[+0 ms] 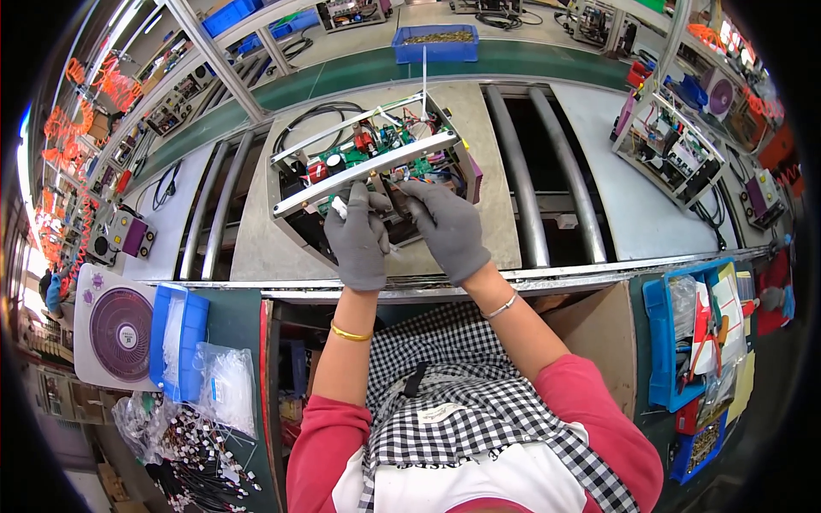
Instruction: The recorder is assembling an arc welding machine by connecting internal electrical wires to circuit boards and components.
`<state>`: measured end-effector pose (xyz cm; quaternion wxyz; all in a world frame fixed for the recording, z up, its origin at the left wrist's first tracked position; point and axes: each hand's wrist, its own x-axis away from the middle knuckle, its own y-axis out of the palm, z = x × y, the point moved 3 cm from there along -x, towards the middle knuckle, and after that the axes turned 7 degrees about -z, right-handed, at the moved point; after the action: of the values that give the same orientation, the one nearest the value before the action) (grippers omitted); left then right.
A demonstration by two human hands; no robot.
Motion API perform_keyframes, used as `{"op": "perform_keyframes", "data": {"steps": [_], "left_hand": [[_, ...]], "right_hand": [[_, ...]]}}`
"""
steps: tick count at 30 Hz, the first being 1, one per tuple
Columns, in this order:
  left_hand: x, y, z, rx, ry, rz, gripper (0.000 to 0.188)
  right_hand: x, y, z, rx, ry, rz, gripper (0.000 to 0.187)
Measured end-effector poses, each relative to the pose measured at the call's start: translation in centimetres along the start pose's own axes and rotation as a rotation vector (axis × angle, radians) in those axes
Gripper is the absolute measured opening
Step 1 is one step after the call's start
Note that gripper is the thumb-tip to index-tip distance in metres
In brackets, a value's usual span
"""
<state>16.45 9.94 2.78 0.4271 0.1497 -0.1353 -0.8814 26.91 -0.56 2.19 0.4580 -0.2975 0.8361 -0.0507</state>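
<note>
At the centre of the frame, an open grey metal chassis filled with circuit boards and wiring [368,158] lies on a pale grey pallet on the conveyor table [479,231], and both gloved hands work at its near edge. Left hand [357,235], in a grey glove, has its grip narrowed on a small white connector [339,206] just under the chassis's silver crossbar [363,171]. Right hand [446,227], also in a grey glove, lies just beside it with fingers curled into the chassis; whether its grip holds anything I cannot tell, since the fingertips are buried among the wires.

Parts inside the chassis are too small and crowded to sort out. A second similar chassis [671,150] sits at the upper right. Two blue trays flank the person: one at lower left [178,342], one at right [663,342], its contents cluttered. One white-and-purple fan [115,329] lies at the left edge.
</note>
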Motion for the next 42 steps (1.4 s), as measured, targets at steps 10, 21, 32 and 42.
{"op": "perform_keyframes", "data": {"steps": [10, 21, 32, 42], "left_hand": [[0.9, -0.9, -1.3, -0.562, 0.402, -0.12, 0.022], [0.8, 0.8, -1.3, -0.172, 0.192, -0.047, 0.017], [1.3, 0.7, -2.0, -0.116, 0.085, 0.036, 0.016], [1.0, 0.3, -2.5, -0.043, -0.014, 0.052, 0.016]], "right_hand": [[-0.3, -0.8, 0.2, -0.043, 0.307, -0.236, 0.019], [1.2, -1.7, 0.8, -0.31, 0.343, -0.176, 0.025], [1.4, -0.7, 1.9, -0.547, 0.388, -0.108, 0.019], [0.8, -0.9, 1.8, -0.491, 0.359, -0.122, 0.018]]}}
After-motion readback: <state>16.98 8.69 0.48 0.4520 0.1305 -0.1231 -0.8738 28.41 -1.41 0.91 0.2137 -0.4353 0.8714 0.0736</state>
